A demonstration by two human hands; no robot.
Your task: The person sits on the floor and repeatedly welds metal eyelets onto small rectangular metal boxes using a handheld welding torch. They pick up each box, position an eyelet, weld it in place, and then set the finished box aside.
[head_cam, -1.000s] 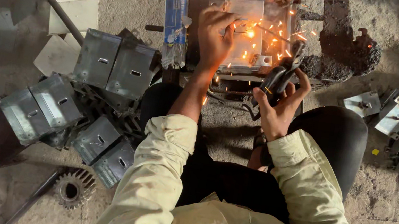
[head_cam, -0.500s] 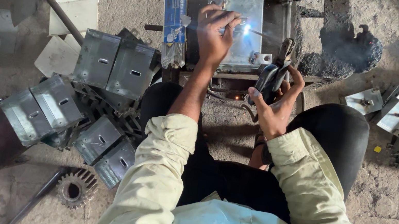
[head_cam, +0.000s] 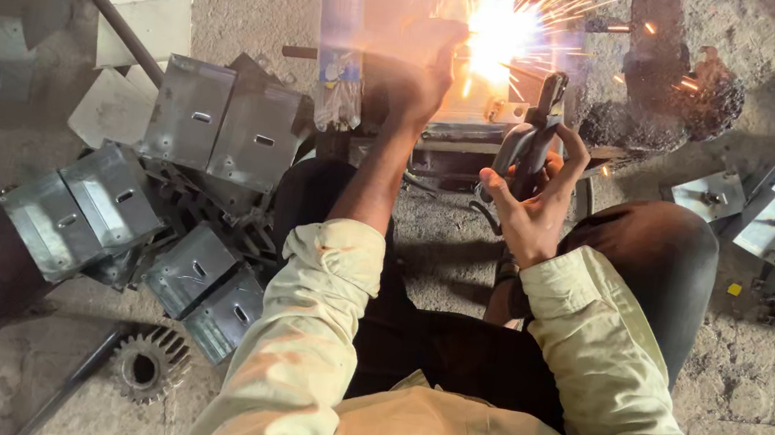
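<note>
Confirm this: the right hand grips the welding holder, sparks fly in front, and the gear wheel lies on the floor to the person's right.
Wrong side. The head view shows the gear wheel on the floor to the person's left. The right hand does grip the welding holder, with sparks in front.

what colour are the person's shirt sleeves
Pale cream; the shirt sleeves show best in the head view, below the left hand and right hand.

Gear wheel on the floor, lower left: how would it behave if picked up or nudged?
The gear wheel looks like solid toothed metal, so probably stiff and heavy for its size. It lies flat on the gritty floor, so a nudge would likely slide it, not roll it. The teeth should give fingers purchase.
</note>
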